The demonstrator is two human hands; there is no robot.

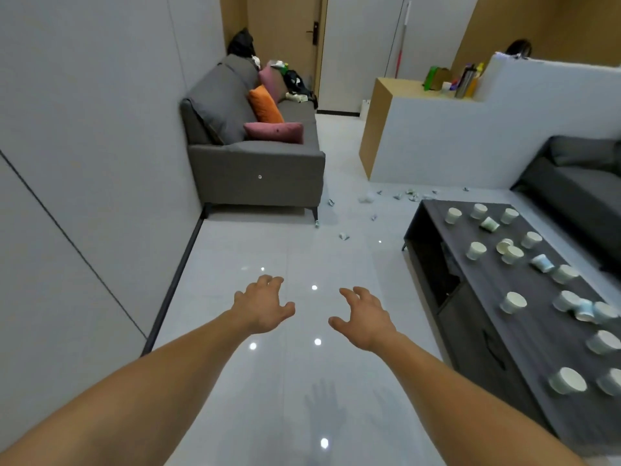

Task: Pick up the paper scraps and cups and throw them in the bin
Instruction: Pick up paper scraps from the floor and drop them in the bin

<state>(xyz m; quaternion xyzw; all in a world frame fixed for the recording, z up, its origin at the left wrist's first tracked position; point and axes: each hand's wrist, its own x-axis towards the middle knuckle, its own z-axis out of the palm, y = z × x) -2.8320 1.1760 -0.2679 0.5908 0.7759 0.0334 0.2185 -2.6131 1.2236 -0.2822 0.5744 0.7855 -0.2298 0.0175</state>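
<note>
Several pale paper cups (513, 302) stand or lie on the dark low table (477, 317) at the right. Small paper scraps (344, 236) are scattered over the glossy floor ahead, between the grey sofa and the table's far end, with more scraps (410, 195) by the white partition. My left hand (263, 304) and my right hand (364, 317) are stretched out over the bare floor, fingers loosely curled, holding nothing. Both hands are well short of the scraps and left of the table. No bin is in view.
A grey sofa (255, 156) with orange and pink cushions stands against the left wall. A white partition (437, 142) with a wooden counter rises behind the table. A dark sofa (578, 183) sits at the far right. A door (285, 35) is at the back.
</note>
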